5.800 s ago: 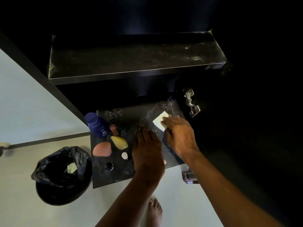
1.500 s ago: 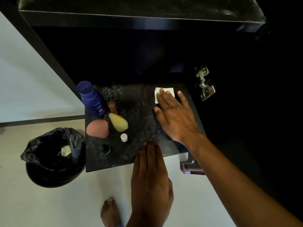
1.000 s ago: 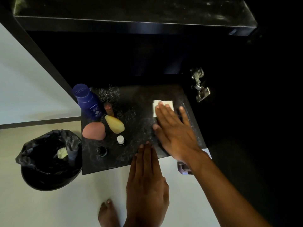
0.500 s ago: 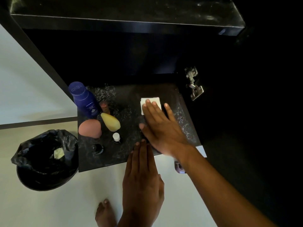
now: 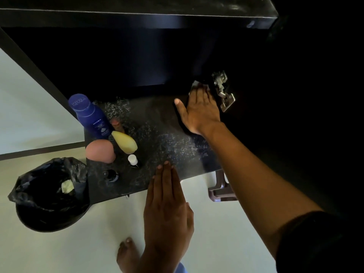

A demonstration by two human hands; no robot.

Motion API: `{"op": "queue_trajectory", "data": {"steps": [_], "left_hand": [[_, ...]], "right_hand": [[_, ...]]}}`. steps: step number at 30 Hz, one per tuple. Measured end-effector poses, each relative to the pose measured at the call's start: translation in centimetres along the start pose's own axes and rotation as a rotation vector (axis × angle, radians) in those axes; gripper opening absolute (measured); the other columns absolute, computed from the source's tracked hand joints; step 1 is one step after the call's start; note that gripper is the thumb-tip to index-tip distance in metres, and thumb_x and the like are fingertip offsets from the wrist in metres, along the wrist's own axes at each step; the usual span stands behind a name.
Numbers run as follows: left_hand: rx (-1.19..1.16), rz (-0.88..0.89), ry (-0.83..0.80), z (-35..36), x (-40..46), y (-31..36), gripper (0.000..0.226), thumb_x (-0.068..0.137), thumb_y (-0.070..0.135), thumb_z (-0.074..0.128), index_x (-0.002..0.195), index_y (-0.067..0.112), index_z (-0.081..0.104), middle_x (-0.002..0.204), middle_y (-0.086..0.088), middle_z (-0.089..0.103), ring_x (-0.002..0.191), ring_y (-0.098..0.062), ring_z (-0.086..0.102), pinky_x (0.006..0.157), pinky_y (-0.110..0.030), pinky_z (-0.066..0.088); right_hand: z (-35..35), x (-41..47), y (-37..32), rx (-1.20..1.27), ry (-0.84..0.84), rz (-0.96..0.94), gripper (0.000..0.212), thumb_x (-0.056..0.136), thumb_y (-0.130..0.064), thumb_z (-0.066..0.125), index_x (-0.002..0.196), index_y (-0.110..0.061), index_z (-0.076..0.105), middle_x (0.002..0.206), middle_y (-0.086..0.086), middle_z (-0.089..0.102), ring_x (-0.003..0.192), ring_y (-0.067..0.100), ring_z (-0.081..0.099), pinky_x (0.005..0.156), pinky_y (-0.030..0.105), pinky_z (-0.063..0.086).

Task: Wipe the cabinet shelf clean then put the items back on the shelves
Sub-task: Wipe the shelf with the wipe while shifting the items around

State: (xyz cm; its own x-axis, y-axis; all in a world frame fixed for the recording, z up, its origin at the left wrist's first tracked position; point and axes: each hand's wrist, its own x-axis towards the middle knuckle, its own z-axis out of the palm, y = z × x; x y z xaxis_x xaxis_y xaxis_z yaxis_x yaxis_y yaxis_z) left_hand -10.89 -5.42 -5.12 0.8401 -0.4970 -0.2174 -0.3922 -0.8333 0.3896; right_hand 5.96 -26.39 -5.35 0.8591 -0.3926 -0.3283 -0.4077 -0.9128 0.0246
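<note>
Black and speckled with pale dust, the lower cabinet shelf [image 5: 157, 134] fills the middle of the frame. The right hand [image 5: 201, 111] lies flat at its upper right corner, fingers together and thumb spread to the left, pressing a white folded wipe [image 5: 195, 85] against the shelf; only a small edge of the wipe shows beyond the fingertips. A metal cabinet hinge [image 5: 223, 91] sits just beside that hand, to its right.

The left hand [image 5: 167, 205] is flat and open in the lower centre, fingers together, its fingertips at the front edge of the shelf; it holds nothing.

Items stand grouped on the left part of the shelf: a dark blue plastic bottle [image 5: 89, 116], a small brown-capped item [image 5: 116, 123] just beside it, a yellow teardrop sponge [image 5: 125, 142], a pink rounded sponge [image 5: 100, 150], a small white-capped bottle [image 5: 133, 160] and a small black round cap [image 5: 111, 175].

At lower left, on the pale floor [image 5: 59, 253], stands a bin lined with a black bag [image 5: 49, 196], with a pale crumpled scrap inside. A second black shelf [image 5: 137, 6] spans the top of the frame.
</note>
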Motion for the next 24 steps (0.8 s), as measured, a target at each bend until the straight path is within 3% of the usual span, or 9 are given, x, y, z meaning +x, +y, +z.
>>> {"op": "queue_trajectory", "data": {"steps": [9,17,24], "left_hand": [[0.004,0.004,0.017,0.3,-0.2,-0.1,0.111,0.069,0.031,0.088,0.159,-0.002,0.032,0.165,-0.018,0.035,0.149,-0.036,0.041,0.118,-0.043,0.039],[0.022,-0.052,0.011,-0.7,0.6,0.7,0.101,0.071,0.043,0.085,0.153,-0.001,0.043,0.154,-0.021,0.049,0.140,-0.037,0.050,0.113,-0.046,0.046],[0.017,0.011,0.030,-0.3,0.0,0.5,0.100,0.074,0.040,0.083,0.155,0.001,0.040,0.159,-0.019,0.043,0.145,-0.038,0.045,0.117,-0.047,0.039]], "right_hand": [[2.1,-5.0,0.7,0.053,0.072,-0.095,0.088,0.104,-0.066,0.002,0.164,-0.002,-0.003,0.173,0.021,-0.006,0.161,0.031,-0.011,0.131,0.043,-0.007],[5.6,-14.8,4.3,-0.016,0.075,-0.072,0.089,0.098,-0.070,-0.017,0.165,-0.011,-0.008,0.174,0.009,-0.009,0.160,0.026,-0.014,0.131,0.044,-0.007],[6.7,-17.8,4.5,0.018,0.056,-0.035,0.088,0.098,-0.071,-0.014,0.164,-0.013,-0.012,0.173,0.007,-0.012,0.159,0.024,-0.017,0.131,0.041,-0.010]]}}
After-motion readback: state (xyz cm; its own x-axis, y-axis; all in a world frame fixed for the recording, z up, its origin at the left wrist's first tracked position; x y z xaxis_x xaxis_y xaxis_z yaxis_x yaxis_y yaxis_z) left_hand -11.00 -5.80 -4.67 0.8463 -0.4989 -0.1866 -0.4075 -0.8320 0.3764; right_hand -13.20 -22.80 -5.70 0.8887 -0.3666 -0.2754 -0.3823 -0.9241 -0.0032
